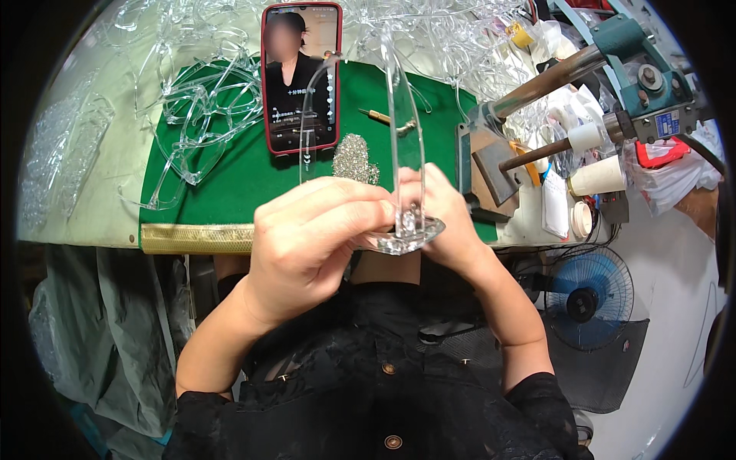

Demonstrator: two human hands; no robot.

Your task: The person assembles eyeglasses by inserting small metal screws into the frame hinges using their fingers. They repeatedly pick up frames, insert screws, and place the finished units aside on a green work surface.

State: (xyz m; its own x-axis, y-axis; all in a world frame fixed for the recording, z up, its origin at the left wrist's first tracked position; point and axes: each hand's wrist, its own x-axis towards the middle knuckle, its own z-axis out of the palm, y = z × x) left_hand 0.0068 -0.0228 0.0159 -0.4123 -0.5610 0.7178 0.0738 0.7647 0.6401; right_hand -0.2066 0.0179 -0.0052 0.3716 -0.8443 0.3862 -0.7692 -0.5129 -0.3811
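A clear plastic eyeglass frame (406, 243) is held up in front of my body, its temples pointing away from me over the table edge. My left hand (307, 234) is closed, pinching the front of the frame between thumb and fingers. On the other side, my right hand (454, 222) is closed around the frame's right end; its fingertips are partly hidden behind the clear plastic. Beyond the hands, a heap of tiny silvery metal parts (353, 156) lies on the green mat (230, 188). Past it rests a thin tool with a brass-coloured handle (375, 116).
A phone in a red case (337, 126) stands behind the hands. Clear eyeglass frames (203, 115) pile up at left and along the back. A green metal press (621, 46) occupies the right, with a white cup (596, 178) near it. A blue fan (589, 295) sits below.
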